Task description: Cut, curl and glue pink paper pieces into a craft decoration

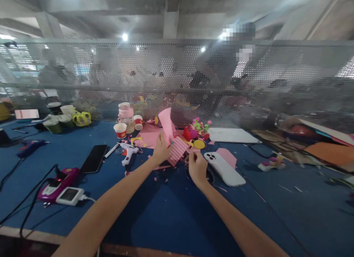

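Observation:
My left hand [162,150] is closed round a piece of pink paper [166,122] that stands upright and curls at its top. Below it, a pink piece with dark stripes [177,150] spreads to the right of those fingers. My right hand [198,166] is in a pinch just right of the striped piece; what its fingertips hold, if anything, is too small to make out. Behind both hands lie a pink sheet [149,136], a yellow disc [199,144] and a heap of red, purple and green cut pieces [195,129]. A dark round object [210,175] is partly hidden by my right hand.
Left of my hands are a white glue gun [129,153], a black phone [94,159] and a purple power strip [59,183] with cables. A white phone [225,169] lies on the right. Paper cups [120,130] and a pink-lidded bottle [126,116] stand before a perforated metal screen [171,72].

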